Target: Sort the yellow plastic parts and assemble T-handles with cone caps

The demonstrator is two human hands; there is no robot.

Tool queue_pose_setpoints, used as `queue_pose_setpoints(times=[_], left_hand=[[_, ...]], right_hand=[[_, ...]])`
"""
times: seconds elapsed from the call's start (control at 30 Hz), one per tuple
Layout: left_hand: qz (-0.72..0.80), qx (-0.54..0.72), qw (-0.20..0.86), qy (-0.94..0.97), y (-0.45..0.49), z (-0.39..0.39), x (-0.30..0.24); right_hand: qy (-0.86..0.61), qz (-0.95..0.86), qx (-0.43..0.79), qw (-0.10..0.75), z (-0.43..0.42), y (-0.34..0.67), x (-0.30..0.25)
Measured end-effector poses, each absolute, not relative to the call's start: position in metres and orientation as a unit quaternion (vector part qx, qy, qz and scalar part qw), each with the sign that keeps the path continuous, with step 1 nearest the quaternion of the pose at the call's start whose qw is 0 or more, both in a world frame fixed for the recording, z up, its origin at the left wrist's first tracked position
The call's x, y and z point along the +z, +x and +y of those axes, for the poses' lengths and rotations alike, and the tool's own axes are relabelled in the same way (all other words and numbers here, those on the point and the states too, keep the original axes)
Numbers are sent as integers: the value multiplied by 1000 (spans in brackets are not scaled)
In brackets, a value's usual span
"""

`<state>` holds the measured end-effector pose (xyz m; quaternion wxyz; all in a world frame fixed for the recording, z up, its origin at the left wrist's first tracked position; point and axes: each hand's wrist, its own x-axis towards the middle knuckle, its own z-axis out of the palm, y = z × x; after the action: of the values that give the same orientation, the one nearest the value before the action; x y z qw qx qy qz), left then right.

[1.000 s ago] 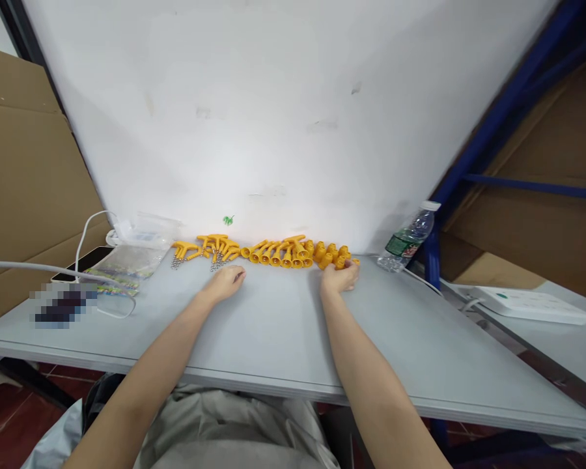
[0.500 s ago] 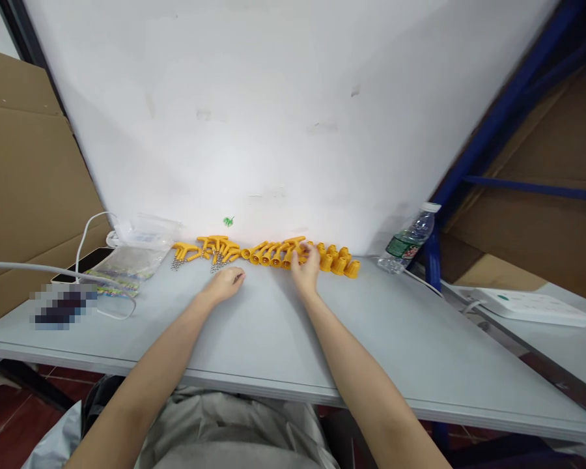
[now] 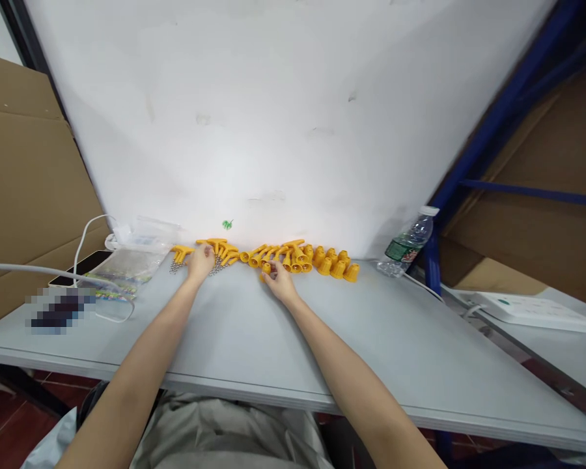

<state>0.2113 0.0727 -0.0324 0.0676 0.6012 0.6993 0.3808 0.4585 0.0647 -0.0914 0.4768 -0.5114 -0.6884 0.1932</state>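
Note:
My right hand [image 3: 280, 284] pinches a yellow bell-shaped cup [image 3: 266, 269] just in front of the row, above the table [image 3: 244, 339]. To the left, my left hand [image 3: 201, 262] reaches among yellow T-shaped handles [image 3: 227, 250] with silvery spiral metal ends, like corkscrews. Its fingers are curled together there; what lies between them is hidden. Between and behind my hands lie several cups with T-handles in them [image 3: 256, 258], their open ends facing me. More bell-shaped cups [image 3: 338, 268] stand in rows on the right.
A clear plastic bottle [image 3: 410, 244] leans at the back right, near a blue metal post [image 3: 433, 273]. Plastic bags [image 3: 127, 264], a phone [image 3: 90, 262] and white cables lie on the left. A white panel [image 3: 283, 130] rises behind the table. A white power strip [image 3: 537, 311] sits at far right.
My left hand has moved forward and left to the T-shaped handles. My right hand has come left and toward me from the row, now with a yellow bell-shaped cup in its fingers.

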Motion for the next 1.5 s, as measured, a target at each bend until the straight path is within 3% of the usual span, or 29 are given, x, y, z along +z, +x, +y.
queue_pose_setpoints(times=[0.37, 0.73, 1.07, 1.13, 1.27, 1.5], left_hand=[[784, 284, 99, 543, 172, 135, -31], [786, 204, 15, 584, 190, 146, -43], [764, 232, -37, 601, 180, 142, -14], [768, 299, 0, 566, 180, 140, -4], [719, 521, 210, 408, 190, 128, 7], [531, 666, 423, 309, 230, 78, -16]], right_hand=[[-549, -684, 199, 437, 65, 460, -94], [-547, -707, 180, 411, 65, 461, -97], [-545, -713, 175, 404, 65, 459, -96], [-545, -712, 180, 405, 64, 459, -96], [-545, -713, 185, 400, 64, 459, -94], [-523, -724, 162, 419, 66, 458, -94]])
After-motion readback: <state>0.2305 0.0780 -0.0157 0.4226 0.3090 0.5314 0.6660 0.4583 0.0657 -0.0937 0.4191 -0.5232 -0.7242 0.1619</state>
